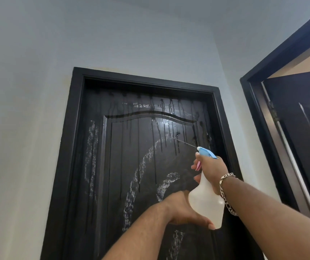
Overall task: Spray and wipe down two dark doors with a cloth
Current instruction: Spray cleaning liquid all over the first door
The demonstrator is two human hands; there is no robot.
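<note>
A dark panelled door (131, 166) fills the middle of the view, closed in its black frame. Wet drips run down its upper part and whitish smear marks curve across the panel. My right hand (211, 169) grips the neck of a translucent spray bottle (206, 203) with a blue head and pink trigger. A thin jet leaves the nozzle toward the door's upper right. My left hand (184, 211) cups the bottle's base from below. A second dark door (304, 128) stands ajar at the right. No cloth is in view.
Pale grey walls (28, 128) surround both doors, and the ceiling shows at the top. The black frame (259, 113) of the right doorway stands close beside my right forearm, which wears a metal chain bracelet (225, 194).
</note>
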